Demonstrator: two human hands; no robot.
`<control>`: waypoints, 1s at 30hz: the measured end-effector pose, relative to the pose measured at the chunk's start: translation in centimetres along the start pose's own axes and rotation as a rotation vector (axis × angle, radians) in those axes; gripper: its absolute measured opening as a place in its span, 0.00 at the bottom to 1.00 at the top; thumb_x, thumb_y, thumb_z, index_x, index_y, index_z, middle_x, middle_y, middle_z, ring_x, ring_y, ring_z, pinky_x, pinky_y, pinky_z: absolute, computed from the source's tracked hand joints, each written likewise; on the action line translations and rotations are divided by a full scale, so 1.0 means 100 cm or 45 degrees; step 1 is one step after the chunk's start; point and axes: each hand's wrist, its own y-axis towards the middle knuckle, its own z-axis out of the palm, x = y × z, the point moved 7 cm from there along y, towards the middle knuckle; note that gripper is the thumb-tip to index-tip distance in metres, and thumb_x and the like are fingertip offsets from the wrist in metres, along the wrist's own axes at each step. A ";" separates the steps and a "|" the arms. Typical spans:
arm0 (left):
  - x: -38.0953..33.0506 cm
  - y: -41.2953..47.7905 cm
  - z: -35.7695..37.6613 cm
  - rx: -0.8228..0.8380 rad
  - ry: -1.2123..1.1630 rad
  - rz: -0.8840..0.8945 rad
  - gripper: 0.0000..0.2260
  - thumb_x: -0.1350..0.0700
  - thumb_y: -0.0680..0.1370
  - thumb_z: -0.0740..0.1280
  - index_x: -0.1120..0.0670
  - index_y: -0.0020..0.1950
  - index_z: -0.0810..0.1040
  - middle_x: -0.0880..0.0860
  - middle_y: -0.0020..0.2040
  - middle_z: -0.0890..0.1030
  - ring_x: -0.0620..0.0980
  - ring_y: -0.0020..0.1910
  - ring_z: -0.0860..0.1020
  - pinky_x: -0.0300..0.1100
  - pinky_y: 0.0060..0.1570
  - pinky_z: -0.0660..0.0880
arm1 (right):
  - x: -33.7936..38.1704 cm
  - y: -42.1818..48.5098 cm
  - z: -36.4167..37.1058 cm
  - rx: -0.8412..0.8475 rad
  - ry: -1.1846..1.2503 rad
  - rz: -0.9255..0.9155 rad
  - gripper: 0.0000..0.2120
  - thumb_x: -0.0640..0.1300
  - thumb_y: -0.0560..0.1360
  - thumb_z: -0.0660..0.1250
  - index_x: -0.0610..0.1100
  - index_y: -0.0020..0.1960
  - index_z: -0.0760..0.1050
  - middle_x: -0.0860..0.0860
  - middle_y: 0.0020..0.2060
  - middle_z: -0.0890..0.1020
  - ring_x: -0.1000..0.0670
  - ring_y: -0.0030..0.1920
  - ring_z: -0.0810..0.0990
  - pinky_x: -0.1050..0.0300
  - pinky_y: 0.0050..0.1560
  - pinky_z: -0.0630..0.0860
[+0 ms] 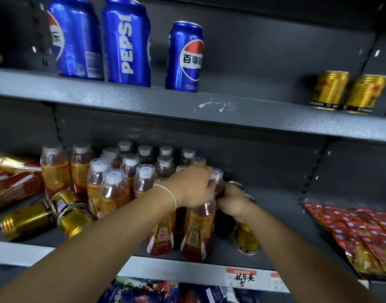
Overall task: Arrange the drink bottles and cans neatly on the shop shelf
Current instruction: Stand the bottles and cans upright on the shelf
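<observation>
The left hand (195, 186) closes its grip round the neck of an orange drink bottle (198, 228) standing upright at the front of the middle shelf (286, 226). Just beside it, the right hand (232, 206) curls its grip over the top of an upright gold can (246, 239). More bottles (130, 171) crowd together behind and to the left, with tipped gold cans (26, 219) lying at the far left. Red packets (351, 232) lie at the right. On the upper shelf (209, 110) stand three Pepsi cans (126, 42) and, well apart, two upright golden cans (329, 90).
</observation>
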 end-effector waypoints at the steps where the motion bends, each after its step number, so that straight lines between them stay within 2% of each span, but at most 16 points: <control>1: -0.001 -0.005 0.000 0.009 0.002 0.010 0.15 0.50 0.82 0.56 0.59 0.61 0.73 0.58 0.62 0.74 0.56 0.62 0.73 0.51 0.62 0.71 | 0.000 -0.001 -0.003 -0.057 0.035 0.024 0.15 0.29 0.67 0.71 0.46 0.48 0.82 0.49 0.43 0.86 0.48 0.48 0.85 0.59 0.44 0.80; 3: -0.003 -0.014 -0.001 0.026 0.033 0.020 0.20 0.47 0.83 0.55 0.58 0.68 0.70 0.57 0.66 0.73 0.56 0.65 0.71 0.51 0.65 0.70 | 0.004 -0.006 -0.015 -0.179 0.105 0.054 0.13 0.33 0.62 0.73 0.46 0.44 0.83 0.50 0.39 0.87 0.48 0.45 0.85 0.60 0.39 0.79; 6: -0.002 -0.023 -0.005 0.057 0.077 0.009 0.23 0.45 0.83 0.54 0.59 0.70 0.68 0.58 0.70 0.70 0.56 0.69 0.69 0.51 0.67 0.69 | 0.017 -0.015 -0.043 -0.345 0.114 0.022 0.10 0.37 0.60 0.78 0.47 0.39 0.84 0.51 0.36 0.86 0.52 0.40 0.86 0.62 0.37 0.78; 9: -0.005 -0.029 -0.013 0.049 0.089 0.029 0.23 0.45 0.83 0.54 0.59 0.71 0.67 0.58 0.71 0.69 0.56 0.69 0.68 0.51 0.67 0.68 | 0.030 -0.032 -0.073 -0.523 0.170 0.019 0.18 0.37 0.62 0.83 0.45 0.48 0.81 0.48 0.42 0.86 0.49 0.44 0.86 0.53 0.45 0.82; 12: -0.011 -0.037 -0.019 0.038 0.087 0.073 0.23 0.45 0.83 0.55 0.59 0.73 0.65 0.57 0.73 0.68 0.56 0.70 0.67 0.50 0.69 0.67 | 0.046 -0.062 -0.093 -0.643 0.145 -0.042 0.26 0.39 0.61 0.84 0.47 0.53 0.75 0.50 0.47 0.84 0.51 0.46 0.85 0.58 0.42 0.80; 15: -0.019 -0.046 -0.024 0.033 0.080 0.113 0.24 0.46 0.83 0.54 0.58 0.74 0.64 0.57 0.73 0.67 0.55 0.71 0.66 0.51 0.69 0.66 | 0.061 -0.096 -0.096 -0.626 0.047 -0.098 0.24 0.41 0.63 0.83 0.51 0.54 0.76 0.52 0.47 0.85 0.54 0.47 0.84 0.57 0.45 0.81; 19: -0.027 -0.064 -0.028 0.023 0.108 0.180 0.22 0.47 0.83 0.53 0.58 0.73 0.65 0.57 0.73 0.68 0.55 0.71 0.67 0.49 0.68 0.67 | 0.077 -0.139 -0.077 -0.489 -0.119 -0.095 0.22 0.48 0.68 0.80 0.55 0.58 0.75 0.55 0.50 0.84 0.55 0.52 0.83 0.54 0.52 0.80; 24: -0.015 -0.100 -0.030 0.029 0.156 0.160 0.18 0.50 0.81 0.56 0.57 0.68 0.68 0.58 0.67 0.72 0.57 0.64 0.72 0.47 0.58 0.70 | 0.089 -0.171 -0.025 -0.360 -0.117 -0.054 0.20 0.50 0.70 0.78 0.55 0.59 0.74 0.57 0.50 0.84 0.56 0.51 0.83 0.58 0.48 0.81; 27: 0.008 -0.130 -0.031 0.028 0.169 0.113 0.14 0.53 0.80 0.57 0.56 0.63 0.70 0.59 0.65 0.73 0.56 0.61 0.72 0.45 0.53 0.70 | 0.094 -0.174 0.018 -0.266 -0.065 -0.049 0.20 0.50 0.71 0.78 0.53 0.60 0.75 0.54 0.51 0.85 0.54 0.53 0.84 0.50 0.55 0.82; 28: 0.019 -0.142 -0.031 0.029 0.183 0.086 0.14 0.53 0.79 0.57 0.57 0.63 0.70 0.59 0.65 0.73 0.57 0.62 0.71 0.45 0.55 0.70 | 0.096 -0.174 0.034 -0.230 -0.046 -0.050 0.20 0.49 0.71 0.78 0.52 0.59 0.75 0.54 0.52 0.85 0.53 0.53 0.84 0.49 0.56 0.81; 30: 0.044 -0.169 -0.032 0.033 0.237 0.033 0.19 0.53 0.80 0.57 0.59 0.68 0.69 0.60 0.68 0.72 0.58 0.66 0.70 0.49 0.64 0.69 | 0.099 -0.170 0.069 -0.143 -0.018 -0.049 0.20 0.50 0.70 0.78 0.53 0.59 0.75 0.53 0.53 0.85 0.53 0.53 0.84 0.50 0.56 0.81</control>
